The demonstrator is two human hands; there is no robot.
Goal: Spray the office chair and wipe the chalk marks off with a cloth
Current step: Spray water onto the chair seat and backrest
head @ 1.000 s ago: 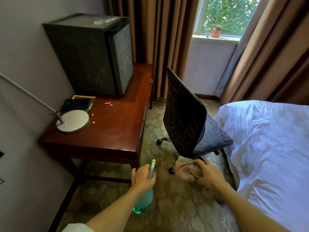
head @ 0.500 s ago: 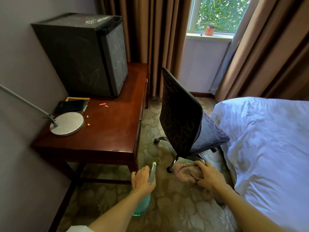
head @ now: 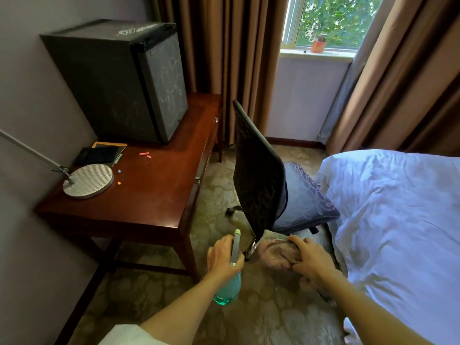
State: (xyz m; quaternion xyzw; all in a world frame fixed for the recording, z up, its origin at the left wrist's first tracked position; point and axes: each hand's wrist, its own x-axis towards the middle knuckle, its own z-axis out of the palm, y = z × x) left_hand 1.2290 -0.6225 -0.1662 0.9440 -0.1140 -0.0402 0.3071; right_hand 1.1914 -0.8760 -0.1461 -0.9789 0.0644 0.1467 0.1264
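A dark office chair (head: 258, 175) stands between the desk and the bed, its backrest toward me and its seat covered with pale chalk loops. My left hand (head: 222, 257) grips a teal spray bottle (head: 227, 291) by its head, nozzle pointing up toward the chair's back. My right hand (head: 310, 258) holds a pinkish cloth (head: 276, 252) bunched low behind the chair, near the bottom edge of the backrest. The chair's base is mostly hidden by the cloth and my hands.
A wooden desk (head: 149, 195) on the left carries a chalk-marked black mini fridge (head: 124, 80), a lamp base (head: 88, 180), a dark notebook and chalk pieces (head: 144, 153). A white bed (head: 398, 220) fills the right. Brown curtains (head: 224, 58) and a window stand behind.
The view has shifted slightly; both hands stay in nearly the same place, the left keeping the bottle and the right keeping the cloth behind the chair.
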